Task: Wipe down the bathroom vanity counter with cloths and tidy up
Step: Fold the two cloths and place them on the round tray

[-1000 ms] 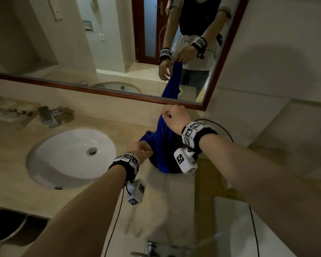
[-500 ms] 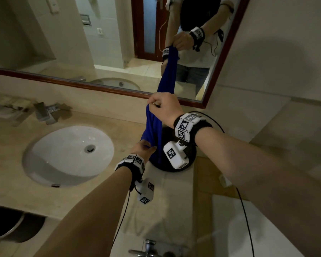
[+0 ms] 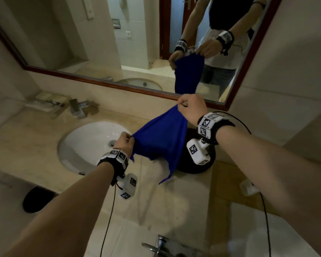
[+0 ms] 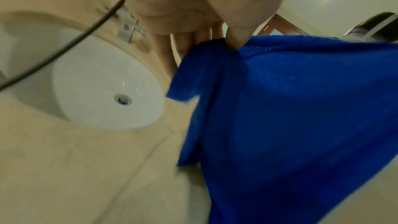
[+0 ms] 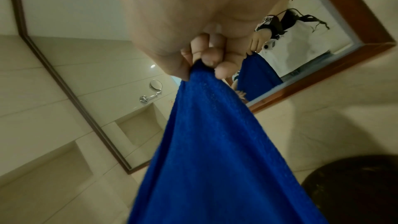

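A blue cloth (image 3: 160, 140) hangs spread in the air above the beige vanity counter (image 3: 35, 138), right of the white sink (image 3: 89, 143). My left hand (image 3: 125, 141) pinches its lower left corner; in the left wrist view the thumb and fingers (image 4: 234, 40) nip the cloth (image 4: 301, 117) at its hem. My right hand (image 3: 190, 108) grips the upper right corner, higher and nearer the mirror. The right wrist view shows those fingers (image 5: 206, 57) curled on the bunched edge of the cloth (image 5: 215, 159), which drapes down from them.
A black round tray (image 3: 196, 164) sits on the counter under the cloth. The faucet (image 3: 78, 108) and a toiletries tray (image 3: 44, 102) stand behind the sink. A wood-framed mirror (image 3: 119, 86) runs along the back wall. A small white thing (image 3: 247, 188) lies at right, a tap (image 3: 159, 245) near the bottom.
The cloth hung as a narrow bunch from my right hand with the left hand low on it. My left hand has drawn its corner out leftward, so the cloth now spreads wide between both hands.
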`<move>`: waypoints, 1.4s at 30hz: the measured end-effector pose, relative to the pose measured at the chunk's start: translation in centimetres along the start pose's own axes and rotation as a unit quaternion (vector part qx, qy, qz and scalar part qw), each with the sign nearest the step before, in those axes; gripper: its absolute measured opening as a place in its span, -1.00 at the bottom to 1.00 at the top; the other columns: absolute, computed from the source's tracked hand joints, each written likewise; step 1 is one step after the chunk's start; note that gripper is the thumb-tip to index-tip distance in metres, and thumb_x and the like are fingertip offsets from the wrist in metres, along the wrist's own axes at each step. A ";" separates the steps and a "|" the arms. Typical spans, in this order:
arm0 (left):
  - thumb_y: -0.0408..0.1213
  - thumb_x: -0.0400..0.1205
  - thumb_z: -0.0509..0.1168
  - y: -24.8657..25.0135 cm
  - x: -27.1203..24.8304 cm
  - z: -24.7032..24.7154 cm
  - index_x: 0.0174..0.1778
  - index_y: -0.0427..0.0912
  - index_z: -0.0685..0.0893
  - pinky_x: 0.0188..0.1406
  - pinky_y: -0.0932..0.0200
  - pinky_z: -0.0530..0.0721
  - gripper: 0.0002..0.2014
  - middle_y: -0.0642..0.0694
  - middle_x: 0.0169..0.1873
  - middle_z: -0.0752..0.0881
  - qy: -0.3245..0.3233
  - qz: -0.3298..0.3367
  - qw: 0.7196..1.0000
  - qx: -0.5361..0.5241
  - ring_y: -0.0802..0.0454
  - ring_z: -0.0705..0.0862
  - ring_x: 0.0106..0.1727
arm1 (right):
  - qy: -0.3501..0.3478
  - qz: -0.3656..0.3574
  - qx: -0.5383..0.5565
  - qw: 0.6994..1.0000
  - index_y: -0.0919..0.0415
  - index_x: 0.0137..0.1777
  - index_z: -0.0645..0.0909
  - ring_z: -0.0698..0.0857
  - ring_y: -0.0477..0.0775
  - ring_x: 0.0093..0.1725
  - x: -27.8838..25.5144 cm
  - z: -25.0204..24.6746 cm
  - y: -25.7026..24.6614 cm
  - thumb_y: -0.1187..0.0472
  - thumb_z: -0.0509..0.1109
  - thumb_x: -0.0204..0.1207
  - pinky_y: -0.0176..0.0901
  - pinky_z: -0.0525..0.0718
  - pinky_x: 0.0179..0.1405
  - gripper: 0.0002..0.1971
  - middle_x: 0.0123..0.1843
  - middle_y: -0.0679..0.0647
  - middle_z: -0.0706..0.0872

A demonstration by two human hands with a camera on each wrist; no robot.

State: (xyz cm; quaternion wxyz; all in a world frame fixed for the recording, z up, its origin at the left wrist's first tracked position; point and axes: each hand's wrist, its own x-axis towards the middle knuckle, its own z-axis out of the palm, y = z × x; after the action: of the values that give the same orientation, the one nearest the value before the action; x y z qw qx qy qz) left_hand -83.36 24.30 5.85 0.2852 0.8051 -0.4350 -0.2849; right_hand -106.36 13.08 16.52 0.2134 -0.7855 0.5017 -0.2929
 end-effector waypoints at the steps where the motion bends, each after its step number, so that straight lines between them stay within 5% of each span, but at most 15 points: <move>1: -0.08 0.73 0.12 -0.1 0.0 -1.1 0.15 -0.18 0.48 -0.15 -0.04 0.68 -0.76 -0.31 -0.08 0.68 0.011 0.008 1.000 0.010 -0.26 0.68 -0.16 | -0.008 0.009 0.001 1.000 0.23 -0.08 0.76 0.71 0.06 -0.08 -0.1 0.3 0.5 0.33 0.30 0.55 -0.11 0.66 -0.03 -0.82 -0.10 0.07 0.78; 5: 0.13 0.65 0.22 0.1 0.0 -5.0 0.10 -0.09 0.41 -0.21 0.01 0.60 -0.64 -0.10 -0.19 0.63 -0.018 0.072 0.988 0.133 -0.17 0.63 -0.17 | -0.023 0.036 0.013 0.999 0.33 -0.10 0.76 0.71 0.20 -0.11 -0.4 2.0 2.0 0.38 0.27 0.52 0.01 0.67 -0.04 -0.79 -0.16 0.21 0.79; 9: -0.07 0.67 0.26 -0.2 1.0 -7.3 0.19 -0.15 0.47 -0.14 0.09 0.49 -0.71 -0.18 -0.02 0.66 -0.059 0.128 0.944 0.297 -0.12 0.56 -0.11 | -0.038 0.060 0.024 0.997 0.29 -0.10 0.72 0.71 0.16 -0.11 -1.2 3.4 2.2 0.35 0.29 0.54 -0.11 0.65 -0.10 -0.85 -0.15 0.18 0.77; 14: -0.22 0.69 0.19 -0.8 2.6 -9.3 0.20 -0.19 0.59 -0.08 0.11 0.50 -0.78 -0.25 0.09 0.68 -0.068 0.143 0.932 0.327 -0.18 0.61 0.04 | -0.034 0.071 -0.011 0.997 0.32 0.01 0.69 0.67 0.09 -0.08 -2.2 3.8 0.3 0.34 0.25 0.61 -0.20 0.55 -0.15 -0.83 -0.08 0.15 0.73; 18: -0.26 0.74 0.09 -1.8 3.9 -11.2 0.35 -0.14 0.59 0.15 0.04 0.58 -0.69 -0.21 0.23 0.66 -0.096 0.162 0.912 0.364 -0.19 0.62 0.22 | -0.022 0.080 -0.054 0.995 0.24 0.02 0.57 0.62 0.12 -0.20 -3.6 3.5 -1.4 0.28 0.15 0.68 -0.08 0.59 -0.23 -0.84 -0.17 0.15 0.65; 22: -0.31 0.75 0.06 -2.8 5.9 -12.9 0.35 -0.15 0.60 0.13 0.06 0.60 -0.68 -0.22 0.22 0.68 -0.124 0.204 0.900 0.365 -0.20 0.64 0.19 | -0.011 0.085 -0.124 0.989 0.14 -0.05 0.46 0.65 0.18 -0.23 -5.5 4.4 -3.5 0.23 0.09 0.69 0.13 0.68 -0.20 -0.86 -0.22 0.14 0.64; 25: -0.32 0.76 0.07 -2.4 7.5 -14.9 0.28 -0.22 0.64 0.08 0.09 0.52 -0.71 -0.26 0.20 0.69 -0.126 0.236 0.903 0.337 -0.22 0.63 0.17 | 0.032 0.145 -0.120 0.982 0.21 -0.01 0.46 0.61 0.16 -0.28 -6.5 4.5 -6.3 0.31 0.11 0.68 -0.05 0.58 -0.38 -0.90 -0.25 0.11 0.60; 27: -0.27 0.76 0.11 -1.4 8.0 -16.5 0.17 -0.23 0.67 0.06 0.08 0.57 -0.75 -0.29 0.09 0.71 -0.120 0.252 0.910 0.307 -0.22 0.67 0.08 | 0.081 0.175 -0.106 0.976 0.28 0.03 0.50 0.62 0.18 -0.28 -7.2 4.1 -8.3 0.35 0.12 0.67 0.01 0.67 -0.39 -0.87 -0.20 0.15 0.61; 31: -0.17 0.69 0.29 1.8 7.7 -18.7 -0.09 -0.15 0.71 -0.39 0.18 0.69 -0.84 -0.18 -0.28 0.76 -0.102 0.249 0.956 0.119 -0.13 0.77 -0.34 | 0.192 0.260 0.014 0.946 0.22 0.02 0.52 0.71 0.30 -0.24 -8.6 2.5 -11.0 0.42 0.11 0.64 0.14 0.77 -0.44 -0.82 -0.11 0.19 0.61; 36: -0.33 0.62 0.39 5.0 5.0 -19.5 -0.11 -0.29 0.70 -0.53 0.21 0.75 -0.91 -0.22 -0.38 0.70 -0.110 0.199 0.965 -0.131 -0.03 0.72 -0.52 | 0.290 0.267 -0.001 0.919 0.26 0.05 0.52 0.71 0.31 -0.09 -10.4 0.6 -12.4 0.32 0.08 0.68 0.25 0.73 -0.06 -0.82 -0.08 0.23 0.65; 42: -0.27 0.57 0.45 0.4 3.1 -18.9 -0.17 -0.31 0.78 -0.10 0.02 0.75 -0.85 -0.18 -0.42 0.72 -0.133 0.262 0.955 -0.037 -0.07 0.69 -0.35 | 0.258 0.265 -0.050 0.928 0.22 0.01 0.47 0.69 0.23 -0.11 -16.2 1.5 -13.6 0.25 0.08 0.71 0.13 0.73 -0.09 -0.85 -0.07 0.22 0.65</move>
State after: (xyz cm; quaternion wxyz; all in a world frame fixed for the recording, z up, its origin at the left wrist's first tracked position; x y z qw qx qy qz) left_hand -68.81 25.41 18.22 0.3190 0.6066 -0.6536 -0.3210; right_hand -101.61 33.43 19.97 0.1067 -0.5310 0.7434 -0.3925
